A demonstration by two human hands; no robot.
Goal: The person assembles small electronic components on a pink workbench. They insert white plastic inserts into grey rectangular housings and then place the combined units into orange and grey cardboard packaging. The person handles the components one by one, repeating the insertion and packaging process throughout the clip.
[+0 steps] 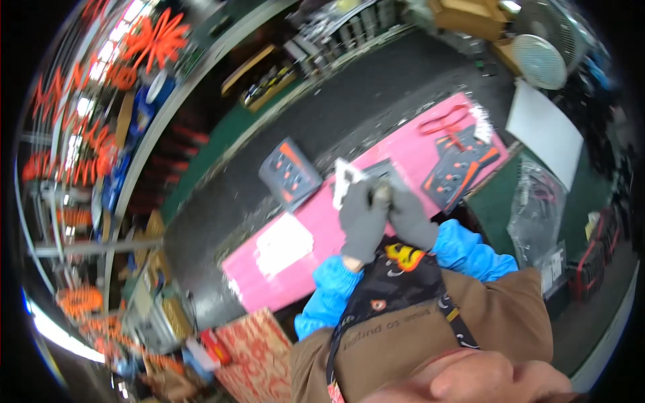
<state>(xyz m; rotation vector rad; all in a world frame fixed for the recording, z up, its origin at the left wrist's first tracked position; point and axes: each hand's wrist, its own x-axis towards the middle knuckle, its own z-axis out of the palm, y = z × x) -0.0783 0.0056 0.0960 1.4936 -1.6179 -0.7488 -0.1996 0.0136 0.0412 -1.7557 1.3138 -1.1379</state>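
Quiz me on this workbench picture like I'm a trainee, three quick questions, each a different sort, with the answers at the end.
1. What colour gloves cover the left hand and the right hand?
2. True or false: a red band lies toward the right end of the pink mat.
3. Which of these shows in the upper right of the picture?
A. a ladder
B. a fan
C. a bicycle

Key:
1. Gray
2. True
3. B
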